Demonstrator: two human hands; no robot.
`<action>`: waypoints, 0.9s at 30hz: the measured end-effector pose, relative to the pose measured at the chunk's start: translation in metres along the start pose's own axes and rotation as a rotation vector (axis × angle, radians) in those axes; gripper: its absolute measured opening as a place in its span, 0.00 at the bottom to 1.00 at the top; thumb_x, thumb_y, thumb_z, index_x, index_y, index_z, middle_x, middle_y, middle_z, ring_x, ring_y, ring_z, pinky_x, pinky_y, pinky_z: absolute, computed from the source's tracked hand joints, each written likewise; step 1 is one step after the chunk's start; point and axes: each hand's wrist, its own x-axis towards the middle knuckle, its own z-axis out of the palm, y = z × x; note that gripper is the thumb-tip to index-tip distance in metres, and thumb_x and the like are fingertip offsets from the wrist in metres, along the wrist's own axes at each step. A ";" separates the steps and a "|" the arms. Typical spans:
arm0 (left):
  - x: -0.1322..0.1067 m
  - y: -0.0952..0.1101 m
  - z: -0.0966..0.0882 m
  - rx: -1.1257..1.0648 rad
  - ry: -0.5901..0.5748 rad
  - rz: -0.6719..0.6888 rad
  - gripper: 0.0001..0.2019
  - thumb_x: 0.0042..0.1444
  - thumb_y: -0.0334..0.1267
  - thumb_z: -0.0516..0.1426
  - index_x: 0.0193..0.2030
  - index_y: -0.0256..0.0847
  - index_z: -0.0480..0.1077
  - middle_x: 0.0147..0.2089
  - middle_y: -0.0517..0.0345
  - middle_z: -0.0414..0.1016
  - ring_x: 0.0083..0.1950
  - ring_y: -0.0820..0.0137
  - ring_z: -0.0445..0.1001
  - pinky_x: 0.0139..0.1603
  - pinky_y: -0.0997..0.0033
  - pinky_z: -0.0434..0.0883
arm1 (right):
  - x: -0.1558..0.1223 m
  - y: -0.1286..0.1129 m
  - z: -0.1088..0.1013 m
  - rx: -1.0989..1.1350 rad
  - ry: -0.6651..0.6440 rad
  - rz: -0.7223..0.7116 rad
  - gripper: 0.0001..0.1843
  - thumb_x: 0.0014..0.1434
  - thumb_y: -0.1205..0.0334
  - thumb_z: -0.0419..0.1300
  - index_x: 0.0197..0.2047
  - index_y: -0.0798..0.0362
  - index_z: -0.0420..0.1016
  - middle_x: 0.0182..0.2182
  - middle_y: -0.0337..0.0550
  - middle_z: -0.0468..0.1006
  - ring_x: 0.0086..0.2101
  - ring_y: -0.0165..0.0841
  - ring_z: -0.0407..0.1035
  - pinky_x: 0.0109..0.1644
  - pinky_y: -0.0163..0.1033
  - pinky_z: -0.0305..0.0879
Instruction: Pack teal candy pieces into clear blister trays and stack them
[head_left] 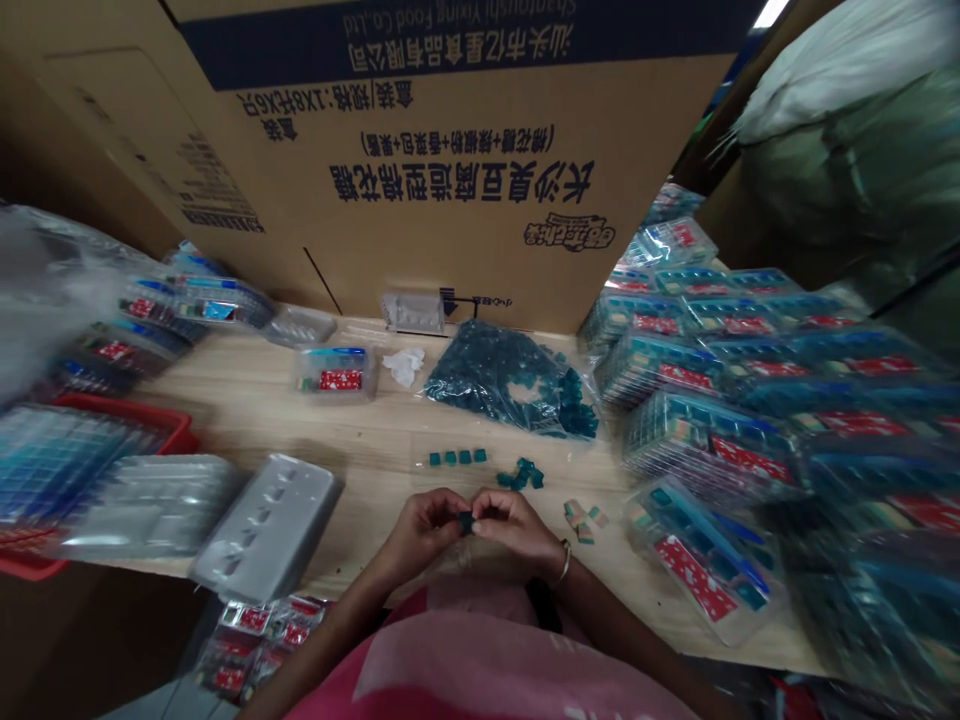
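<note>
Between the fingertips of my left hand (426,530) and my right hand (514,525) is a small dark teal square piece (466,522), pinched from both sides near the table's front edge. Just beyond my hands, a row of several teal square pieces (457,457) lies on a clear strip. To the right of that row sits a loose little heap of teal pieces (523,474). A few small beige and green striped pieces (582,521) rest to the right of my right hand. A clear bag (502,380) spilling more teal pieces lies farther back.
A large cardboard box (450,240) stands behind the wooden table (360,430). Filled clear cases (720,430) are stacked on the right. On the left are empty clear trays (266,525) and a red basket (176,430). One filled case (339,376) sits at the back.
</note>
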 end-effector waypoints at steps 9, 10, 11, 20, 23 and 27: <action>-0.006 -0.004 -0.019 0.305 0.084 0.098 0.07 0.47 0.35 0.58 0.35 0.36 0.70 0.31 0.57 0.75 0.33 0.71 0.72 0.35 0.74 0.66 | 0.016 -0.004 0.011 -0.294 -0.027 -0.083 0.02 0.46 0.67 0.59 0.26 0.53 0.69 0.23 0.34 0.69 0.25 0.27 0.62 0.30 0.32 0.57; -0.006 -0.003 -0.026 0.388 0.129 0.135 0.10 0.47 0.35 0.58 0.38 0.37 0.70 0.35 0.55 0.76 0.37 0.69 0.73 0.38 0.72 0.67 | 0.024 -0.008 0.014 -0.386 -0.012 -0.139 0.02 0.46 0.69 0.58 0.27 0.53 0.69 0.24 0.35 0.69 0.26 0.27 0.63 0.31 0.32 0.58; -0.005 -0.003 -0.034 0.487 0.190 0.176 0.12 0.47 0.34 0.58 0.41 0.38 0.70 0.39 0.54 0.76 0.41 0.67 0.73 0.42 0.69 0.68 | 0.034 -0.012 0.017 -0.505 0.009 -0.207 0.04 0.46 0.71 0.58 0.27 0.54 0.69 0.25 0.36 0.70 0.28 0.28 0.64 0.33 0.32 0.59; 0.009 -0.037 -0.072 1.001 0.417 0.323 0.17 0.49 0.29 0.53 0.48 0.38 0.65 0.43 0.50 0.73 0.46 0.64 0.70 0.48 0.61 0.68 | 0.110 -0.011 0.029 -1.120 -0.114 -0.397 0.04 0.53 0.72 0.60 0.28 0.54 0.73 0.32 0.43 0.76 0.37 0.33 0.67 0.44 0.38 0.58; 0.009 -0.040 -0.073 1.012 0.419 0.314 0.18 0.51 0.30 0.53 0.50 0.39 0.64 0.45 0.51 0.72 0.47 0.64 0.70 0.49 0.61 0.68 | 0.110 -0.005 0.026 -1.104 -0.068 -0.348 0.04 0.54 0.70 0.60 0.34 0.54 0.73 0.33 0.44 0.76 0.37 0.33 0.68 0.42 0.37 0.59; 0.015 -0.032 -0.076 1.015 0.381 0.317 0.22 0.51 0.30 0.53 0.55 0.38 0.62 0.43 0.51 0.72 0.45 0.65 0.70 0.48 0.63 0.68 | 0.110 -0.008 0.024 -1.052 -0.065 -0.307 0.07 0.51 0.71 0.61 0.35 0.54 0.73 0.34 0.43 0.76 0.37 0.33 0.69 0.42 0.36 0.59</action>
